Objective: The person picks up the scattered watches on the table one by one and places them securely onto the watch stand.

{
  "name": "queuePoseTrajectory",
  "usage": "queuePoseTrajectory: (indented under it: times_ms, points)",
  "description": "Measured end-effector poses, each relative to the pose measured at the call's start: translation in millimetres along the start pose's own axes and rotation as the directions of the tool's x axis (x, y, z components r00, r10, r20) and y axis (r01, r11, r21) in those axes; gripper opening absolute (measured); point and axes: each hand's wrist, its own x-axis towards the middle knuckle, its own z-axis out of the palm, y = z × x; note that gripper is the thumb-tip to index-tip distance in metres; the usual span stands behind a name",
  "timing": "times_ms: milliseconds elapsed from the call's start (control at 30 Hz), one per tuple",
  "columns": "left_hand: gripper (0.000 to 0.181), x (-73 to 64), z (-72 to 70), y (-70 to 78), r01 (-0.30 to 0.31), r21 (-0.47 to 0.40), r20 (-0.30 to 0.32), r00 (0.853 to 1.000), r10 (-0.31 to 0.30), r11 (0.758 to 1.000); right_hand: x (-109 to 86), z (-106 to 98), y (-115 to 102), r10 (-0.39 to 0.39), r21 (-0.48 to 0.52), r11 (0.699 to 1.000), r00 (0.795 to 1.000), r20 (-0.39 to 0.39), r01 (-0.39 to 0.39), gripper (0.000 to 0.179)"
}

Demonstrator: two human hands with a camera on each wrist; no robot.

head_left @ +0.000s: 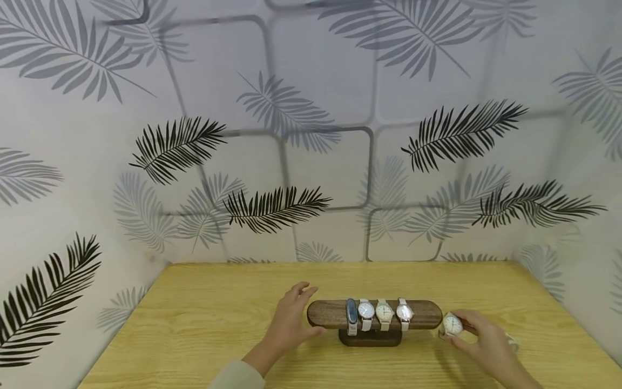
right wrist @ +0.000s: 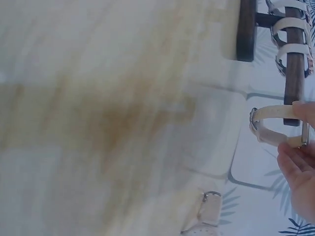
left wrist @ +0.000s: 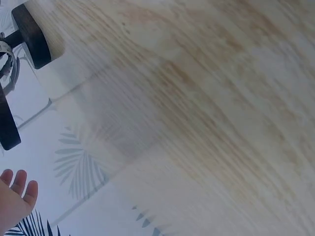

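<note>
A dark wooden watch stand [head_left: 326, 313] with a rounded horizontal bar stands on the table. On its bar sit a dark-faced fitness band [head_left: 352, 312] and several light-strapped watches, among them a round white one [head_left: 366, 310]. My right hand [head_left: 486, 343] pinches another watch [head_left: 453, 324] by its sides at the bar's right end. In the right wrist view the closed strap [right wrist: 275, 112] of this watch loops at the bar's tip. My left hand [head_left: 289, 321] is beside the bar's left end, fingers spread and thumb apart, holding nothing.
One more light-strapped watch [right wrist: 210, 209] lies on the table to the right, partly hidden behind my right hand in the head view. The yellow wood-grain table [head_left: 218, 302] meets a leaf-patterned wall [head_left: 330, 162] at its back edge.
</note>
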Motion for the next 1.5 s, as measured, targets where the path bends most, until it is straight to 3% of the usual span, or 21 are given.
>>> queuePoseTrajectory:
  times_ms: [233, 333, 467, 700, 933, 1367, 1500]
  points:
    - [0.074, 3.9, 1.2, 9.1, -0.055, 0.099, 0.084, 0.995, 0.047, 0.994, 28.9, -14.4, -3.1, -0.021, 0.046, 0.999, 0.986, 0.167, 0.013, 0.042]
    - [0.070, 3.7, 2.0, 11.3, -0.057, 0.088, 0.098, 0.994, 0.048, 0.994, 35.0, -17.7, -3.3, -0.014, 0.078, 0.997, 0.969, 0.248, -0.006, 0.044]
    - [0.064, 3.7, 2.7, 10.3, -0.050, 0.073, 0.096, 0.994, 0.043, 0.996, 37.7, -19.0, -2.0, -0.010, 0.135, 0.990, 0.955, 0.298, -0.032, 0.046]
    - [0.053, 4.3, 0.6, 9.0, -0.064, 0.024, 0.100, 0.993, 0.061, 0.998, 40.1, -15.6, 3.7, 0.017, 0.170, 0.982, 0.944, 0.331, -0.078, 0.046]
    - [0.051, 5.1, 0.5, 10.3, -0.038, 0.006, 0.126, 0.991, 0.037, 0.999, 39.1, -10.7, 4.6, 0.039, 0.188, 0.976, 0.932, 0.360, -0.113, 0.058]
    - [0.052, 5.0, 1.9, 10.2, -0.032, -0.004, 0.131, 0.991, 0.032, 0.999, 40.4, -4.3, 9.5, -0.022, 0.157, 0.987, 0.962, 0.273, -0.022, 0.049]
    - [0.051, 5.2, 1.9, 9.0, -0.037, -0.015, 0.131, 0.991, 0.038, 0.999, 40.9, 0.3, 12.6, -0.064, 0.219, 0.976, 0.966, 0.249, 0.008, 0.047]
